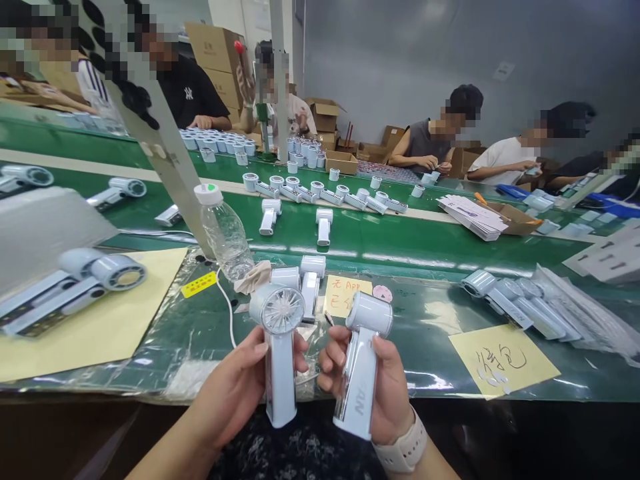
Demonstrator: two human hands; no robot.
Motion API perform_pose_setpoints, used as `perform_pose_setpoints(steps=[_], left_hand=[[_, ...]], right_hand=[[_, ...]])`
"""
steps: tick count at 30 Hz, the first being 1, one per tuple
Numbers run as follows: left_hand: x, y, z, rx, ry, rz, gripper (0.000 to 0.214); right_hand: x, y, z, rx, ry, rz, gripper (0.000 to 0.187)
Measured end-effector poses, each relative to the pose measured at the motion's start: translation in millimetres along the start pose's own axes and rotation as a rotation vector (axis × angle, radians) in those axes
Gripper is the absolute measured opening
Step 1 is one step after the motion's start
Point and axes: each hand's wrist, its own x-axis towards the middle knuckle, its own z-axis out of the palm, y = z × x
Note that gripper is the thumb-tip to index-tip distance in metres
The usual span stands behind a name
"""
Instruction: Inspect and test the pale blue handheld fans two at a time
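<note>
My left hand [240,387] grips the handle of a pale blue handheld fan [278,347], held upright with its round grille facing me. My right hand [387,393] grips a second pale blue fan [361,360], tilted slightly, its head turned away. A white watch band [405,450] sits on my right wrist. Both fans hover just above the near edge of the green table [430,333]. Two more fans [305,280] lie on the table right behind them.
A clear plastic bottle [225,233] stands left of centre beside a slanted metal post [165,147]. Yellow paper sheets [503,360] lie left and right. Fans [505,300] lie at right, others [75,287] at left. Several fans line the green conveyor [350,233]. Several people sit across it.
</note>
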Motion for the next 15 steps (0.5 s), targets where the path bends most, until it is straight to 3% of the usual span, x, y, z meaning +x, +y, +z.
perform_pose_setpoints(steps=[12,15], left_hand=[[-3,7,10.7,0.007,-0.005,0.013,0.026],[-5,9,12.4,0.024,0.013,0.006,0.024]], right_hand=[[-4,3,8,0.082,-0.43,-0.025,0.043],[-6,4,9,0.1,-0.469,-0.038,0.042]])
